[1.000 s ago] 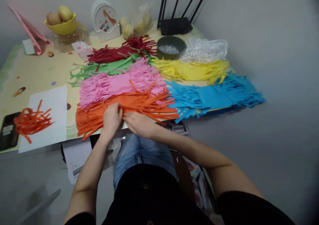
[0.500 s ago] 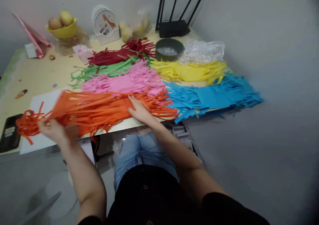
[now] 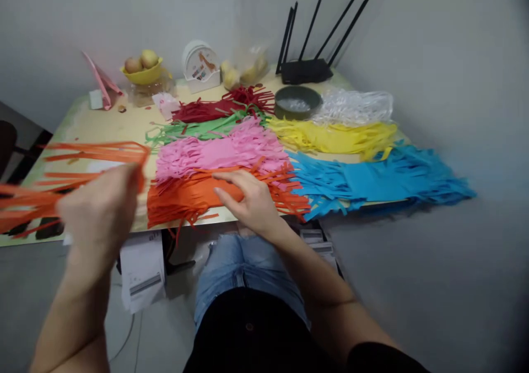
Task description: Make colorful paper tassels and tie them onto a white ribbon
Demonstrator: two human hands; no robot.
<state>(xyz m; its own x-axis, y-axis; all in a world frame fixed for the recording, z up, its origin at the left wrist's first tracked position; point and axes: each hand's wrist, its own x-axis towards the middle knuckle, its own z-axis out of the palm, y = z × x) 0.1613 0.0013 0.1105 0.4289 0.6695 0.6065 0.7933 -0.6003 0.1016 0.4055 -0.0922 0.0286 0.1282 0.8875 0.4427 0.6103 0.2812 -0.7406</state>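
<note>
My left hand, smeared a little by motion, is raised at the left of the table, closed around a fringed orange sheet whose strips trail leftward. Fingers spread, my right hand hovers over or rests on the stack of orange fringe at the front edge; contact is hard to judge. Behind that stack lies pink fringe, then green fringe and dark red fringe. To the right are a blue fringed bundle and a yellow one.
A dark green round tin and a clear plastic bag stand behind the yellow fringe. Along the wall are a black router, a white giraffe holder, a yellow fruit bowl and a pink stand. A wall borders the right side.
My left hand has lifted the orange fringed sheet off the stack, its strips now swinging left. My right hand stays over the orange stack, slightly raised. The view has shifted a little.
</note>
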